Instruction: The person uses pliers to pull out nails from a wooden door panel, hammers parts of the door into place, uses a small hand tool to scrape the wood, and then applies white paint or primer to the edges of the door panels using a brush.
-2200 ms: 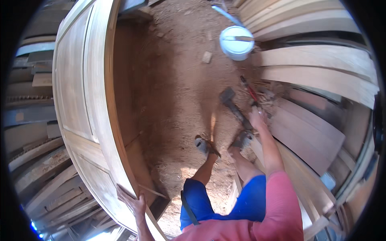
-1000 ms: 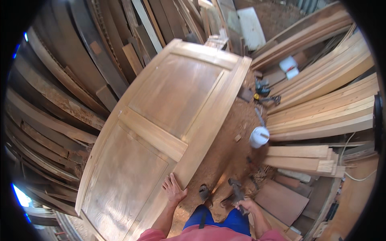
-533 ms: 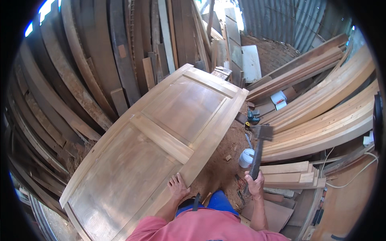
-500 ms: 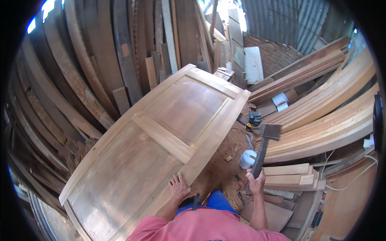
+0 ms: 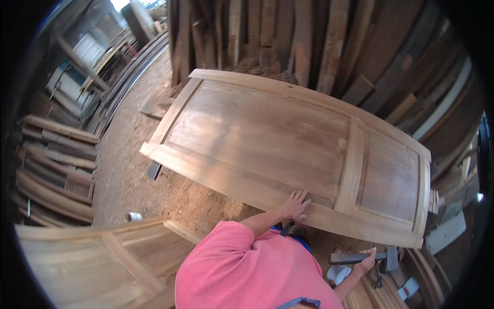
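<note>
A wooden door (image 5: 231,177) with two recessed panels lies flat before me, its long side toward me. My left hand (image 5: 296,206) rests on the near rail of the door with its fingers stretched out, close to the crosspiece. Off to the right, past the door's near edge, my right hand (image 5: 366,261) is wrapped round the dark handle of a hammer (image 5: 350,258). The hammer lies sideways in my grip, its blocky head (image 5: 392,258) pointing right and apart from the door.
Tall boards (image 5: 334,46) lean in a row behind the door. A second panelled door (image 5: 77,257) lies at the lower left. Stacked timber (image 5: 56,170) stands at the far left beside a sawdust-strewn floor (image 5: 123,154). Below the hammer sits a white tub (image 5: 338,273).
My view has turned to the left, bringing the second door into sight. The hammer has tipped from upright to sideways in my right hand. My left hand stays on the door's near rail.
</note>
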{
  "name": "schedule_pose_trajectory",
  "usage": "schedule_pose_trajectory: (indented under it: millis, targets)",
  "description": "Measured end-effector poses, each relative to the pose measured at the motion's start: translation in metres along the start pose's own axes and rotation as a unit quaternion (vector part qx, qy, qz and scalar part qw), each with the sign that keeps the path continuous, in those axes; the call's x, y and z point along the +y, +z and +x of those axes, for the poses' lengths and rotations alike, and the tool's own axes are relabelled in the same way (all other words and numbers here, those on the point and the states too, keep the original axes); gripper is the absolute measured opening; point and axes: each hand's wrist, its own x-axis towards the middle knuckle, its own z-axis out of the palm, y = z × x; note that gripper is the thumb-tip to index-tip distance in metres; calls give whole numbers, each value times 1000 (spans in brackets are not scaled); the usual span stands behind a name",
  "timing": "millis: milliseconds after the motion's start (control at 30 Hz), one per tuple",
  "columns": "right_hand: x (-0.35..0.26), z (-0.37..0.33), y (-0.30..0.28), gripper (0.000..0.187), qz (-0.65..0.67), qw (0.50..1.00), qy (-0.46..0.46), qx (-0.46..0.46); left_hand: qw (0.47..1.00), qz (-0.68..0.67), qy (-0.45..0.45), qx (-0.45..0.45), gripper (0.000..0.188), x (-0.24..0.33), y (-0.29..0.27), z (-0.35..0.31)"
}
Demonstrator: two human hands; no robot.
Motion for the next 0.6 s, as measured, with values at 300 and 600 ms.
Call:
schedule_pose_trajectory:
  millis: [300,600]
  targets:
    - [54,16,159,18,-151,953,147,-217,962,4,-212,173,80,-15,21,-128]
    - [103,-149,325,23,-292,825,77,-478,972,-133,-146,128,63,-81,19,-186]
